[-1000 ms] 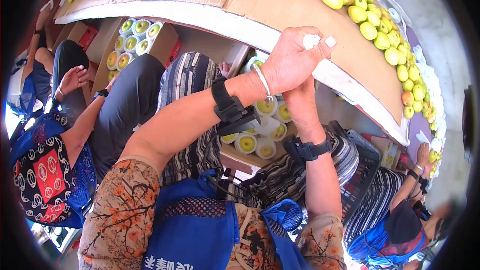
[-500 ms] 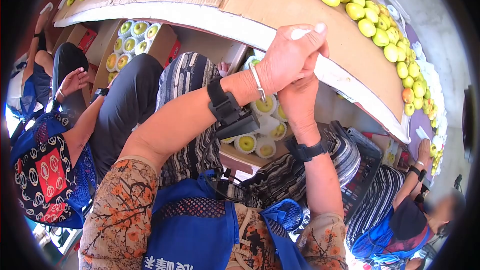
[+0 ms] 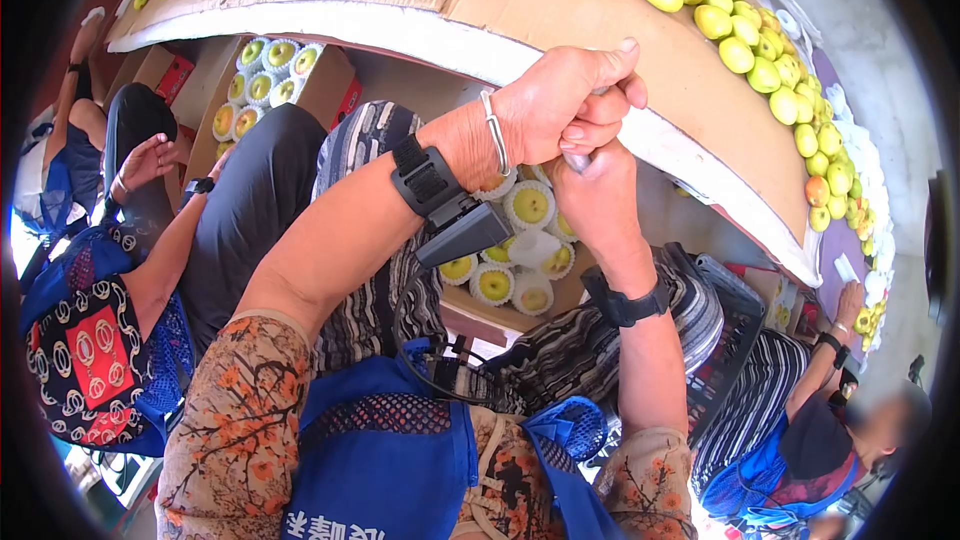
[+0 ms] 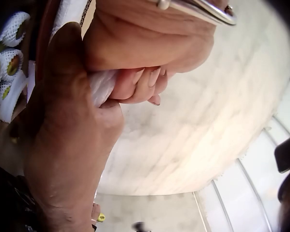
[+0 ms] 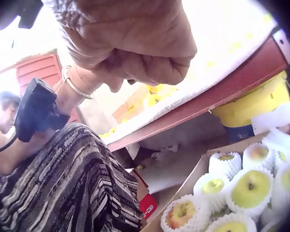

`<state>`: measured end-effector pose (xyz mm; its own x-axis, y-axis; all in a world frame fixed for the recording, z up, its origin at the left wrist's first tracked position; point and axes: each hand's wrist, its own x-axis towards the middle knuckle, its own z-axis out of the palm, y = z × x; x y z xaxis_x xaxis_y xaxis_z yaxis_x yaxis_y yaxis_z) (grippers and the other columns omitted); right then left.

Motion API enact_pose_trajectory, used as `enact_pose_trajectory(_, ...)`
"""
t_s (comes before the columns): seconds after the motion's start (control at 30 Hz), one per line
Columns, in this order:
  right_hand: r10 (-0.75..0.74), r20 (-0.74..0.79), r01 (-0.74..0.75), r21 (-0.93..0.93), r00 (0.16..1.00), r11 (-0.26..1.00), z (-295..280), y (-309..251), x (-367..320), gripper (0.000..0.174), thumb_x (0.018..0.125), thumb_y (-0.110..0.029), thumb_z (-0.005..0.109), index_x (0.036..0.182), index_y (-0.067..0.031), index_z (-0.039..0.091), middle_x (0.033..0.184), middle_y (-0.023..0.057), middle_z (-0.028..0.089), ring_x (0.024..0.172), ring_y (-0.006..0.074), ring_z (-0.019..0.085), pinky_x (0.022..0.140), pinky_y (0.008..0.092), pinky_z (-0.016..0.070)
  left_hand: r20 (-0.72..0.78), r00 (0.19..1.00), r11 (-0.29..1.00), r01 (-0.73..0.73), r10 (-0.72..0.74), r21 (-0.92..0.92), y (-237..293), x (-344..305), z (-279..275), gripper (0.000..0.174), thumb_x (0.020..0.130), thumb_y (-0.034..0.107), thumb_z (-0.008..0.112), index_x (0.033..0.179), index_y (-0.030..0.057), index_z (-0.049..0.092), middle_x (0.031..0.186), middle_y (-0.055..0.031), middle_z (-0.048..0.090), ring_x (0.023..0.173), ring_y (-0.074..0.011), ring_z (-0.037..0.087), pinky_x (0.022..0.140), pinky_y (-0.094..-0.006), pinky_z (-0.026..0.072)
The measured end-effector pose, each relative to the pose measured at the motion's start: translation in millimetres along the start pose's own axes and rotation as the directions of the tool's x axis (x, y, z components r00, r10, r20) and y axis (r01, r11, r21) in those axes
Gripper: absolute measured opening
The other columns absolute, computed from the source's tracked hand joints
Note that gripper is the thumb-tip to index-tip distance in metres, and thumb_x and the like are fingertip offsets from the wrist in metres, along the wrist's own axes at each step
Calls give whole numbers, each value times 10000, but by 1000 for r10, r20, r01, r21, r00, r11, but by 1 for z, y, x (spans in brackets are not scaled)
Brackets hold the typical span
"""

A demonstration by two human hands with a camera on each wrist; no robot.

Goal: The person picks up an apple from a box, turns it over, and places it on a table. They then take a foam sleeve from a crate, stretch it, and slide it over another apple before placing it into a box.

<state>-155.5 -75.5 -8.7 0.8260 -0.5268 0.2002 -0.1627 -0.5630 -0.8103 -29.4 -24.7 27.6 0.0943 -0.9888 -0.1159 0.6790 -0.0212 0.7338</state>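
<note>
The left hand (image 3: 560, 105), with a bracelet at its wrist, curls its fingers round a pale, translucent wrapped thing (image 3: 577, 162). Just below it, the right hand (image 3: 602, 202) grips the lower part of the same thing. In the left wrist view the pale thing (image 4: 102, 86) shows between the left hand (image 4: 150, 41) above and the right hand (image 4: 70, 123) at the left. Most of it is hidden by the fingers, so what it is cannot be told. The right wrist view has the right hand (image 5: 130, 41) closed, with the left hand (image 5: 82, 82) partly behind it.
A cardboard-covered table (image 3: 560, 0) with a white edge lies ahead, green and reddish apples (image 3: 762, 77) along its right side. Below the hands is a box of net-wrapped apples (image 3: 492, 283). A black crate (image 3: 735, 340) stands at the right; people sit on both sides.
The left hand has turned and moved slightly left and down, its fingers now wrapped lower. The white piece seen above its thumb side is out of sight, and a greyish part shows between the hands.
</note>
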Motion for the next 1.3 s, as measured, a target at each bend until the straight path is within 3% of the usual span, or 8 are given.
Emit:
enact_pose_trajectory(0.3, 119, 128, -147, 247, 985, 958, -8, -3, -6, 181, 830, -74, 696, 982, 13, 651, 883, 117, 696, 835, 197, 663, 748, 305, 516, 103, 994, 999, 33, -33, -2, -4, 0, 0, 489, 1045, 454, 359, 866, 31, 527, 492, 82, 237, 395, -61, 214, 382, -230, 224)
enact_pose_trajectory(0.5, 51, 196, -115, 328, 979, 938, -17, 0, -8, 230, 845, -93, 684, 1032, 31, 632, 946, 112, 685, 898, 173, 642, 810, 299, 502, 189, 981, 997, 59, -49, -45, -6, 2, -2, 507, 1042, 464, 353, 864, 27, 537, 484, 77, 237, 392, -69, 228, 377, -234, 232)
enact_pose_trajectory(0.6, 26, 222, -79, 236, 975, 969, -23, 0, -8, 236, 847, -105, 680, 1034, 31, 629, 950, 108, 684, 899, 170, 636, 810, 306, 503, 186, 980, 996, 79, -71, -33, -8, 4, -4, 507, 1042, 462, 356, 854, 29, 542, 482, 74, 239, 390, -71, 232, 372, -238, 232)
enact_pose_trajectory(0.8, 57, 331, -183, 362, 942, 914, -28, 7, -10, 258, 846, -119, 682, 1053, 24, 626, 932, 65, 664, 879, 140, 595, 809, 300, 489, 198, 977, 997, 77, -80, 23, -10, 3, -2, 510, 1040, 457, 365, 824, 34, 551, 474, 68, 239, 382, -74, 244, 368, -243, 229)
enact_pose_trajectory(0.97, 111, 406, -294, 420, 907, 858, -35, 4, -12, 288, 840, -157, 712, 1070, 0, 638, 916, 9, 636, 868, 115, 565, 792, 280, 477, 245, 966, 996, 72, -84, 58, -10, 0, 2, 521, 1044, 461, 344, 819, 38, 547, 473, 68, 235, 379, -77, 243, 368, -250, 230)
enact_pose_trajectory(1.1, 210, 486, -451, 456, 849, 767, -36, -2, -14, 409, 793, -210, 777, 1128, -90, 577, 839, -82, 496, 650, 5, 402, 535, 187, 281, 328, 940, 996, 89, -94, 28, -12, 0, -1, 529, 1046, 464, 332, 819, 37, 545, 473, 71, 231, 381, -73, 238, 369, -244, 227)
enact_pose_trajectory(1.17, 252, 542, -513, 408, 802, 755, -39, 3, -14, 349, 829, -227, 754, 1103, -58, 620, 918, -35, 572, 822, 49, 491, 706, 224, 400, 355, 929, 994, 111, -108, 11, -13, 1, -2, 524, 1046, 459, 338, 816, 35, 544, 472, 70, 235, 378, -70, 239, 366, -241, 221)
enact_pose_trajectory(1.3, 76, 350, -272, 556, 934, 785, -22, 7, -19, 366, 822, -239, 764, 1095, -38, 627, 975, -4, 596, 901, 108, 539, 805, 262, 459, 309, 942, 991, 124, -133, 51, -16, 3, -2, 486, 1034, 442, 405, 814, 31, 542, 469, 68, 257, 375, -61, 239, 358, -239, 206)
